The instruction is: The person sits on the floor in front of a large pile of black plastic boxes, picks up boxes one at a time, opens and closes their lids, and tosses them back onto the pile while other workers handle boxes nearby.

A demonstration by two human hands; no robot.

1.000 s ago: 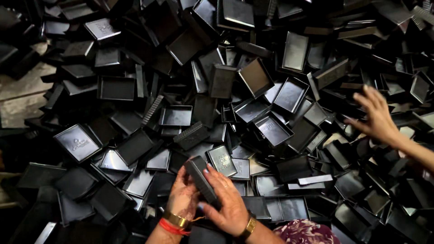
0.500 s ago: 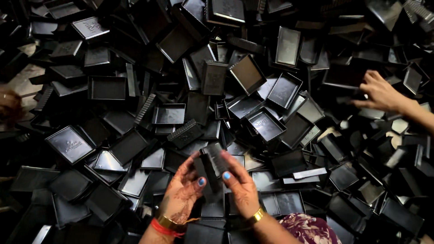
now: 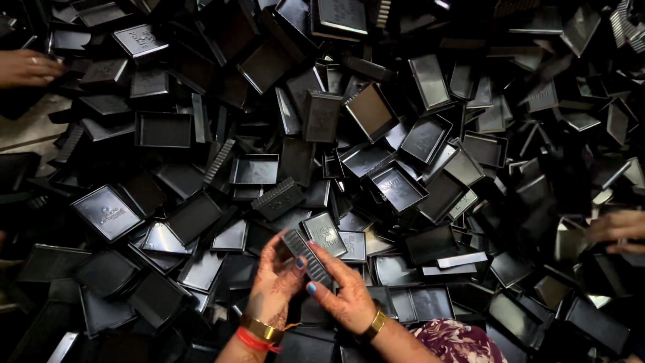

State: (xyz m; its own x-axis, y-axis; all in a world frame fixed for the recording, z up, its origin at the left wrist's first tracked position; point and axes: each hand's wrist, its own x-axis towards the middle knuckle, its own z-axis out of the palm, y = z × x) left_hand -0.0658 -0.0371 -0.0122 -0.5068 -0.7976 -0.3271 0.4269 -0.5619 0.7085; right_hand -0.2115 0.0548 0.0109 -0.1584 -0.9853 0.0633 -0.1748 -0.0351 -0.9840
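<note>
- Head view looks straight down on a heap of black trays, shallow rectangular plastic pieces lying at every angle, some face up, some on edge.
- I see my left hand and my right hand low in the middle, close together over the heap.
- Both are pinching one small black ribbed box, held tilted between them just above the pile; the left fingers wrap its near side and the right fingers press its other side.
- I can make out blue polish on the nails and dark patterns drawn on both hands.
- On the left wrist sit a gold bangle and a red thread; the right wrist carries a gold watch.
- A patch of floral cloth shows at the bottom edge, just beside the right forearm.
- Another person's hand rests on the trays at the far upper left, fingers loosely together.
- A third hand comes in from the right edge, blurred, touching the pile; I cannot tell what it holds.
- A strip of bare floor shows at the left, beside the heap.
</note>
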